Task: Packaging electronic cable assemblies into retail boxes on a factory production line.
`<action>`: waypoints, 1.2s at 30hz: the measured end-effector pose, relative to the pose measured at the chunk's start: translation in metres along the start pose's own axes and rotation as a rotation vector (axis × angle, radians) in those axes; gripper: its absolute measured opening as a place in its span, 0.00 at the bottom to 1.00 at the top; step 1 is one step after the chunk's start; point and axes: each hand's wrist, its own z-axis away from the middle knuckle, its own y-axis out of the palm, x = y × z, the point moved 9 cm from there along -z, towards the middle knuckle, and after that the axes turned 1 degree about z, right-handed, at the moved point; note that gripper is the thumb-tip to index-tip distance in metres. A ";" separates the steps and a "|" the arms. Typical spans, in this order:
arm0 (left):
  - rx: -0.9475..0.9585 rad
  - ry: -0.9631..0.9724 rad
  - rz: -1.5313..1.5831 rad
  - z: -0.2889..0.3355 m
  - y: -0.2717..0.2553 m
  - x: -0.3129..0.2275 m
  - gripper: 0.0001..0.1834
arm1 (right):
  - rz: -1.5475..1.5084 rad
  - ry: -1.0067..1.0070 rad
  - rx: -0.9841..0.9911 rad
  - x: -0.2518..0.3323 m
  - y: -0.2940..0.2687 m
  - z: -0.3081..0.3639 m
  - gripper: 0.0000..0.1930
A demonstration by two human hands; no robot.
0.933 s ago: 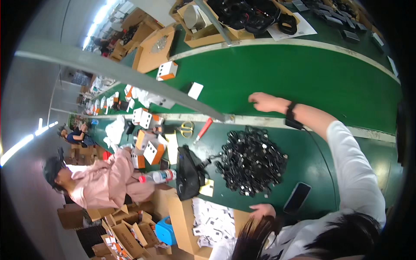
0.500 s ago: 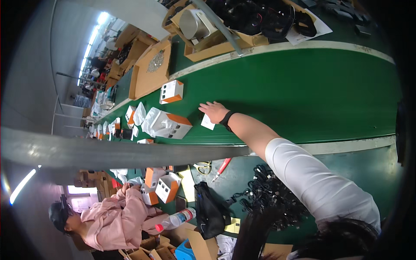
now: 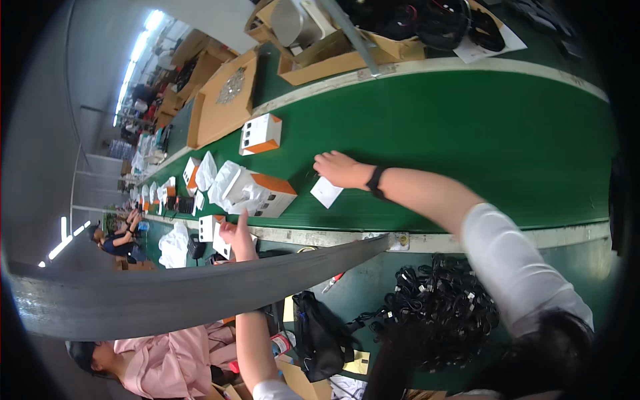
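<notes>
At the green belt [image 3: 467,127], the right hand [image 3: 339,171] curls by a white card [image 3: 326,193], grip unclear, the left hand [image 3: 239,239] loosely spread near a box [image 3: 276,195].

- One left hand [image 3: 239,238]
- One right hand [image 3: 339,171]
- One white card [image 3: 327,193]
- At least four orange-and-white boxes [image 3: 261,135]
- One black wristband [image 3: 375,182]
- One heap of black cables [image 3: 443,303]
- One black bag [image 3: 315,337]

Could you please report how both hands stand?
Right hand by white card; grip unclear. Left hand near plastic-draped box. Grey bar hides part of left forearm.
</notes>
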 end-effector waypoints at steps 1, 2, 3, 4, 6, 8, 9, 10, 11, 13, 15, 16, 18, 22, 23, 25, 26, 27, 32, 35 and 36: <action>0.031 -0.206 0.226 0.008 0.032 -0.007 0.37 | -0.111 0.071 0.046 -0.017 -0.004 0.014 0.09; 0.016 -0.339 0.159 0.003 0.034 0.004 0.35 | -0.102 -0.001 0.066 -0.005 -0.019 0.024 0.10; 0.002 -0.466 0.097 0.000 0.031 0.015 0.34 | -0.023 -0.077 0.233 0.007 -0.015 0.036 0.12; 0.092 -0.409 0.030 -0.004 0.044 0.017 0.32 | 0.034 -0.135 0.251 0.011 -0.016 0.057 0.15; 0.075 -0.298 -0.018 -0.012 0.050 0.026 0.29 | 0.003 -0.207 0.292 0.016 -0.009 0.087 0.16; 0.013 -0.150 -0.125 -0.032 0.037 0.038 0.19 | -0.019 -0.273 0.284 0.030 -0.002 0.088 0.16; 0.017 -0.154 -0.132 -0.033 0.040 0.043 0.19 | -0.055 -0.241 0.248 0.032 0.000 0.085 0.16; 0.055 -0.164 -0.127 -0.034 0.044 0.049 0.16 | -0.091 -0.209 0.211 0.033 0.000 0.083 0.17; 0.092 -0.174 -0.121 -0.034 0.046 0.053 0.12 | -0.099 -0.207 0.213 0.036 0.003 0.082 0.17; 0.099 -0.094 -0.232 -0.027 0.044 0.045 0.09 | 0.131 -0.218 0.289 0.040 0.006 0.088 0.18; 0.071 0.018 -0.403 -0.010 0.026 0.029 0.09 | 0.111 -0.261 0.313 0.041 -0.006 0.101 0.18; 0.058 0.003 -0.319 -0.015 0.008 0.044 0.08 | 0.102 -0.306 0.326 0.041 -0.013 0.108 0.19; 0.159 -0.045 -0.101 0.017 0.046 0.032 0.08 | 0.083 -0.246 0.292 0.006 -0.028 0.139 0.18; 0.250 0.349 -1.064 0.005 -0.039 0.061 0.17 | -0.286 -0.073 0.095 0.024 -0.046 0.087 0.19; 0.224 0.347 -1.080 0.014 -0.070 0.062 0.17 | -0.309 -0.077 0.103 0.037 -0.044 0.062 0.21; 0.259 0.448 -0.900 0.032 -0.085 0.053 0.14 | -0.145 -0.142 0.004 0.037 -0.027 0.047 0.24; 0.287 0.493 -0.803 0.036 -0.084 0.052 0.13 | -0.135 -0.126 0.005 0.024 -0.017 0.049 0.24; 0.293 0.537 -0.720 0.042 -0.094 0.040 0.12 | -0.188 -0.103 0.059 0.016 -0.009 0.048 0.25; 0.123 -0.008 -0.094 0.134 -0.133 -0.051 0.09 | -0.469 -0.089 -0.001 0.021 -0.007 0.034 0.27; 0.250 0.034 -0.230 0.130 -0.100 -0.012 0.09 | -0.410 0.013 0.022 -0.018 -0.005 0.060 0.23; 0.254 0.064 -0.264 0.135 -0.104 -0.009 0.09 | -0.463 0.034 -0.012 -0.014 -0.003 0.059 0.19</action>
